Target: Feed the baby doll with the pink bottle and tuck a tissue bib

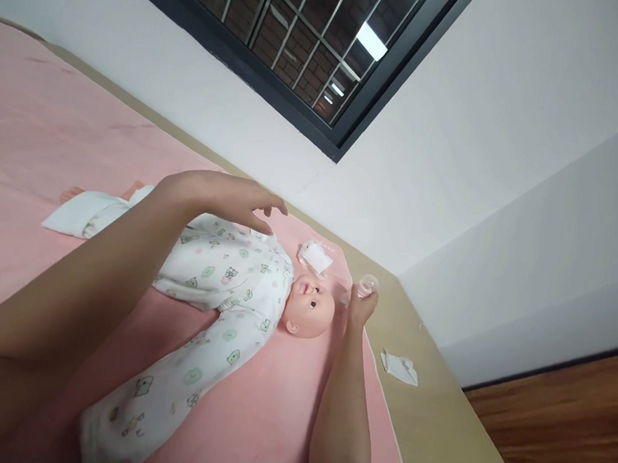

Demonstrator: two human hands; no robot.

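A baby doll (308, 309) lies on its back on a pink mat (275, 405), dressed in a white suit (205, 266) with green animal prints. Over the doll's chest is my left hand (247, 202), its fingers loosely bent and apart from the thumb, holding nothing; whether it touches the suit I cannot tell. Beyond the doll's head, my right hand (361, 307) is closed around a small clear bottle (369, 284) with a rounded end. The rest of the bottle is mostly hidden by the fingers. My left forearm covers part of the doll's suit and legs.
A small clear pack with white contents (316, 257) lies on the mat near the doll's head. A crumpled white tissue (399, 368) is on the tan tabletop (433, 423) at the right. White walls and a barred window (302, 33) border the far side.
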